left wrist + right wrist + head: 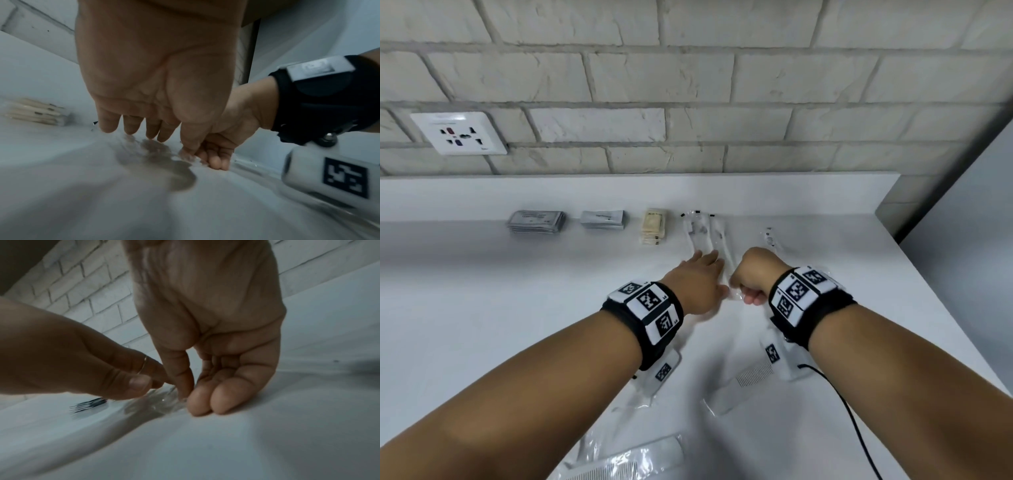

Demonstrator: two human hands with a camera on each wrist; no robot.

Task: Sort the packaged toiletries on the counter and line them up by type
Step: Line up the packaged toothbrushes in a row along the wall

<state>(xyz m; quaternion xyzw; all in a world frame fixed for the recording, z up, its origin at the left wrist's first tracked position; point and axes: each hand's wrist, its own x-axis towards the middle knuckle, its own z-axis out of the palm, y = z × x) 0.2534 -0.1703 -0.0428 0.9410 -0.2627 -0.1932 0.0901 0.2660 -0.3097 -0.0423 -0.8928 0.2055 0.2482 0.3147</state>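
Note:
Several long clear packets with white contents lie side by side at the back of the white counter. My left hand lies flat on their near ends, fingers straight and touching the plastic. Right beside it, my right hand is curled, thumb and fingers pinching the near end of one clear packet. To the left in the back row stand two stacks of grey sachets and a stack of beige packets.
Another clear packet lies alone to the right of the row. White combs in clear wrap lie nearer me. A brick wall with a socket backs the counter. The counter's edge runs down the right.

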